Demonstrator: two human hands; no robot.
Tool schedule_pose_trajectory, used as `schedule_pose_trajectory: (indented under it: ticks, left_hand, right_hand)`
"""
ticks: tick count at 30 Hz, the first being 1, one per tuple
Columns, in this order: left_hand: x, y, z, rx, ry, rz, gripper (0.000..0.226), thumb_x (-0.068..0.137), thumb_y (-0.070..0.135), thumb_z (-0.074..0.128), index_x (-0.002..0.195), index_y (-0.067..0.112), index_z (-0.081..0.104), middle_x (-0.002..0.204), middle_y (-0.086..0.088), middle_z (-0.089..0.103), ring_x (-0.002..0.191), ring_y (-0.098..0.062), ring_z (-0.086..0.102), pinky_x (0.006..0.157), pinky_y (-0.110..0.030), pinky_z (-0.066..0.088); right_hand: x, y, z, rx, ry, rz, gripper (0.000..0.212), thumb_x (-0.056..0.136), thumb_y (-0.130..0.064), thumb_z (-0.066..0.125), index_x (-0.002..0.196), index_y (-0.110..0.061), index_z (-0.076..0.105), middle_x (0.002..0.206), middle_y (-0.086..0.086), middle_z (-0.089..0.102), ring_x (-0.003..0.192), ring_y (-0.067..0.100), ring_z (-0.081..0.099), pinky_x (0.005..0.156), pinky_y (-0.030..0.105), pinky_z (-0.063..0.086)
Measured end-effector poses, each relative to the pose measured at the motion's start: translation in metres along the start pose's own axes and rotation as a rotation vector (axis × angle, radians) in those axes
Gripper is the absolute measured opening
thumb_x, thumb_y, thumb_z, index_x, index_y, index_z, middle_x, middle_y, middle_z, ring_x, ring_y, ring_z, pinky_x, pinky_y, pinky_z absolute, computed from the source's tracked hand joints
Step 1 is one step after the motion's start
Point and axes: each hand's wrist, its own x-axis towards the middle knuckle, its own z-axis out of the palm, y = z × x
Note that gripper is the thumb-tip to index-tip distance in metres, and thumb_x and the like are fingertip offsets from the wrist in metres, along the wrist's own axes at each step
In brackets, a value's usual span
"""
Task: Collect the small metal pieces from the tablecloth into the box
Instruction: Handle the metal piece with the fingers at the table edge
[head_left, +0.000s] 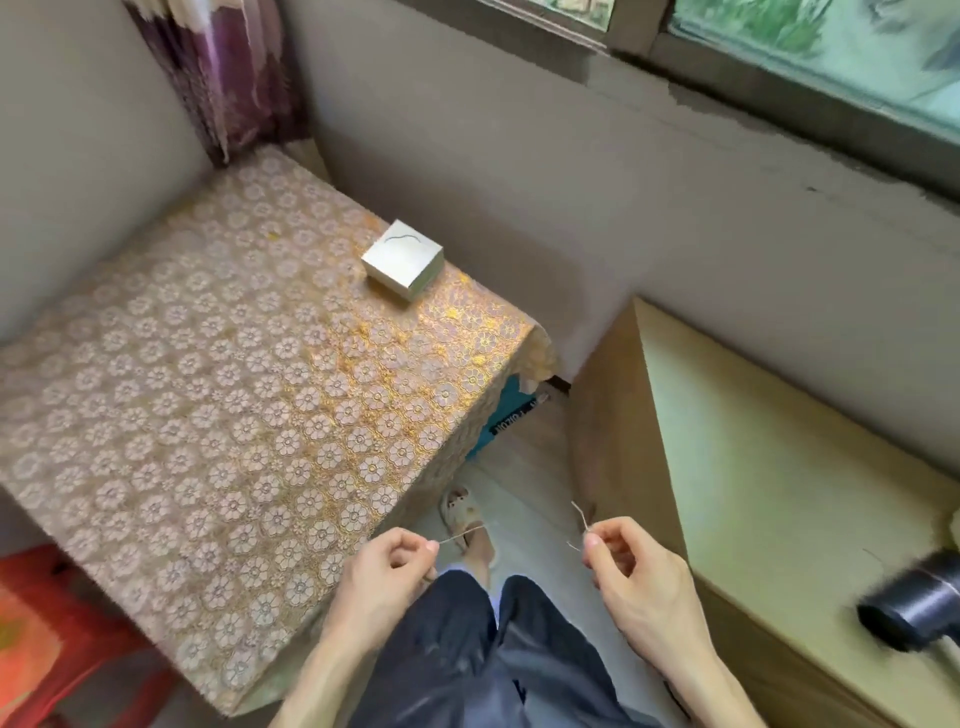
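A small white box (402, 260) sits closed on the far right part of the floral tablecloth (208, 395), with a thin curved metal piece (401, 237) lying on its lid. My left hand (382, 577) pinches a thin straight wire piece (462, 535) between thumb and forefinger, off the table's near right corner. My right hand (636, 577) pinches a bent wire piece (581, 525) the same way. Both hands hover above my lap, well short of the box.
A wooden cabinet top (779, 493) stands to the right with a dark cylindrical object (914, 603) on it. A red plastic stool (47, 639) is at the lower left. The wall, a window and a curtain (228, 73) lie behind the table. My slippered foot (465, 519) rests on the floor.
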Motion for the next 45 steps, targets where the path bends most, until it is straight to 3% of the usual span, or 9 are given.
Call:
schedule_pose_trajectory:
  ticks: [8,16,19,22,27,30,35,41,45]
  left_hand:
    - [0.08,0.037,-0.061,-0.134,0.059,0.015,0.013,0.095,0.039,0.063,0.094,0.026,0.067,0.081,0.006,0.075,0.08,-0.007,0.071,0.084,-0.041,0.059]
    - [0.123,0.051,-0.11,-0.28,0.18,-0.007,0.016,0.094,0.043,0.061,0.097,0.028,0.065,0.088,0.007,0.073,0.081,-0.008,0.07,0.082,-0.038,0.06]
    - [0.127,0.042,-0.121,-0.34,0.249,-0.055,0.014,0.093,0.043,0.062,0.095,0.03,0.066,0.087,0.01,0.073,0.076,-0.006,0.071,0.08,-0.042,0.061]
    - [0.128,0.03,-0.127,-0.416,0.331,-0.135,0.011,0.092,0.044,0.063,0.092,0.034,0.066,0.088,0.012,0.073,0.077,-0.005,0.071,0.082,-0.04,0.06]
    - [0.119,0.025,-0.127,-0.5,0.439,-0.256,0.014,0.093,0.043,0.062,0.093,0.029,0.066,0.091,0.01,0.072,0.078,-0.005,0.071,0.08,-0.033,0.059]
    - [0.118,0.025,-0.119,-0.562,0.486,-0.33,0.016,0.092,0.046,0.063,0.093,0.03,0.067,0.09,0.011,0.073,0.078,-0.003,0.07,0.079,-0.033,0.057]
    - [0.13,0.046,-0.111,-0.596,0.499,-0.403,0.01,0.094,0.037,0.064,0.094,0.027,0.067,0.089,0.009,0.072,0.077,0.002,0.067,0.069,-0.015,0.049]
    - [0.162,0.057,-0.135,-0.645,0.588,-0.387,0.006,0.095,0.032,0.064,0.095,0.027,0.066,0.085,0.006,0.073,0.075,-0.002,0.068,0.074,-0.024,0.057]
    - [0.183,0.059,-0.165,-0.62,0.656,-0.311,0.004,0.094,0.032,0.063,0.098,0.03,0.064,0.084,0.012,0.072,0.075,0.001,0.068,0.072,-0.019,0.057]
  right_hand:
    - [0.083,-0.074,0.009,-0.137,-0.098,-0.011,0.014,0.094,-0.03,0.066,0.08,-0.03,0.066,0.07,-0.014,0.069,0.066,0.007,0.063,0.069,0.023,0.05]
    - [0.152,-0.157,0.022,-0.272,-0.198,-0.149,0.014,0.094,-0.034,0.063,0.081,-0.03,0.067,0.071,-0.019,0.068,0.069,-0.001,0.061,0.063,0.011,0.046]
    - [0.179,-0.184,0.037,-0.324,-0.281,-0.213,0.013,0.095,-0.034,0.063,0.083,-0.031,0.065,0.073,-0.015,0.07,0.067,0.002,0.063,0.061,0.015,0.049]
    - [0.206,-0.211,0.054,-0.384,-0.364,-0.287,0.015,0.096,-0.037,0.061,0.083,-0.03,0.064,0.074,-0.013,0.071,0.066,0.007,0.065,0.069,0.03,0.056]
    - [0.249,-0.26,0.086,-0.444,-0.533,-0.43,0.014,0.098,-0.035,0.06,0.085,-0.033,0.064,0.076,-0.016,0.072,0.07,-0.001,0.067,0.069,0.025,0.055]
    - [0.277,-0.29,0.11,-0.465,-0.608,-0.513,0.011,0.099,-0.034,0.061,0.087,-0.033,0.063,0.076,-0.014,0.072,0.069,0.0,0.068,0.068,0.029,0.058]
    - [0.314,-0.331,0.148,-0.442,-0.671,-0.616,0.011,0.098,-0.035,0.059,0.089,-0.03,0.064,0.075,-0.014,0.072,0.066,-0.002,0.067,0.062,0.028,0.058]
    - [0.348,-0.358,0.188,-0.318,-0.697,-0.661,0.011,0.099,-0.031,0.06,0.089,-0.027,0.064,0.076,-0.01,0.072,0.066,0.004,0.069,0.066,0.036,0.06]
    - [0.358,-0.381,0.206,-0.237,-0.657,-0.698,0.011,0.1,-0.029,0.059,0.09,-0.031,0.063,0.078,-0.01,0.073,0.067,0.003,0.07,0.065,0.028,0.059]
